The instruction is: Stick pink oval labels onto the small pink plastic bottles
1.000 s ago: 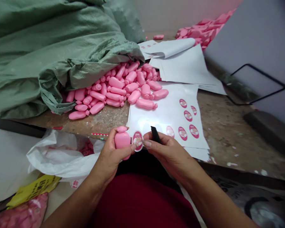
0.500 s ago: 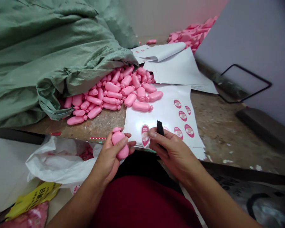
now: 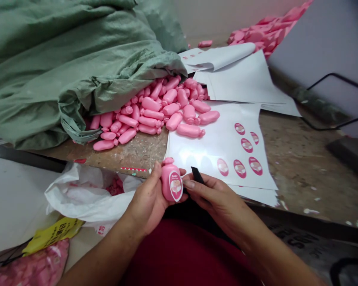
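Observation:
A small pink plastic bottle (image 3: 167,180) rests in my left hand (image 3: 152,198), with the thumb and fingers around its sides. On the bottle's front lies an oval pink-and-white sticker (image 3: 176,186). The fingertips of my right hand (image 3: 210,192) are at the sticker's right edge. That hand also grips a slim black flat tool (image 3: 197,174), whose tip sticks up past the fingers; its other end is hidden. Just beyond my hands, a white sticker sheet (image 3: 193,149) carries several oval stickers like this one.
A pile of pink bottles (image 3: 150,115) spills from a green sack (image 3: 86,67) onto the worktable (image 3: 298,167). More white sheets (image 3: 241,79) lie behind. A white plastic bag (image 3: 89,202) hangs below the table edge at left. More pink pieces (image 3: 265,31) are heaped at the back right.
The sticker, held apart in my right hand before, now lies on the bottle's front. My hands have come together, and the view has shifted a little.

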A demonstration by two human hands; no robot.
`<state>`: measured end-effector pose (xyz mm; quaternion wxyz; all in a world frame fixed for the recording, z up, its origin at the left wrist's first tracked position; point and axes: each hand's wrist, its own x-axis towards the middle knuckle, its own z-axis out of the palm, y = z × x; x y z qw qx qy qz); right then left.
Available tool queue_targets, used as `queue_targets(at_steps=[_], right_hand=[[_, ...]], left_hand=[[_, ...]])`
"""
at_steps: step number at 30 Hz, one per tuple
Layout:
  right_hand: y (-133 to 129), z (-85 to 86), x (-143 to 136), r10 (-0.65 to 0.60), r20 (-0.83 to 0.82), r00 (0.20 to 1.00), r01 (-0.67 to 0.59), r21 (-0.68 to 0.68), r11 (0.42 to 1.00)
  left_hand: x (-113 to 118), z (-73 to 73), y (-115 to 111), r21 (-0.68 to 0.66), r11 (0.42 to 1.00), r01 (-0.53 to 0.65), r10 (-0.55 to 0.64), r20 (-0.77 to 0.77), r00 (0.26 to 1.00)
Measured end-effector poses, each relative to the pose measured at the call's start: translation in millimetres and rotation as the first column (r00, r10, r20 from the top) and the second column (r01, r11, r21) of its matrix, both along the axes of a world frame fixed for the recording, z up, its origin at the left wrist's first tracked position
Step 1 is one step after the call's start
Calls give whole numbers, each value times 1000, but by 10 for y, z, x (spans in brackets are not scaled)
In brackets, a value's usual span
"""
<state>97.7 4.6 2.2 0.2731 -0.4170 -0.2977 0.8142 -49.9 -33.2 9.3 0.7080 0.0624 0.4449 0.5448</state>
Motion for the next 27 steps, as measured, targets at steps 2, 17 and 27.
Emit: queue_targets(at_steps=[2,17,27], right_hand=[[1,0,-10,-7,13,1000,7,-4,1000],[32,-36,-46,-16,31,999,15,29,999],[55,-48,-66,-15,-2,1000,16,72,997]], left_hand=[[17,9,1,11,1000,3,-3,-9,1000],[38,7,43,-24,999,-43,45,88,995],[32,-28,28,-31,999,-34,37,80,996]])
